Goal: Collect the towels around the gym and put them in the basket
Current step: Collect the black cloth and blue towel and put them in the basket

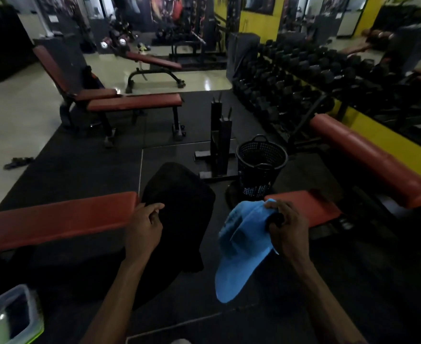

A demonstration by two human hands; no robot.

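A black towel hangs in front of me, gripped at its left edge by my left hand, beside the end of a red bench. My right hand is closed on a light blue towel that droops below it toward the floor. A black perforated basket with a handle stands on the dark mat straight ahead, a little beyond my right hand; its inside looks dark and I cannot tell what it holds.
Red padded benches lie at my left, my right and farther ahead. A black stand rises just left of the basket. A dumbbell rack lines the right wall. A clear plastic box sits at bottom left.
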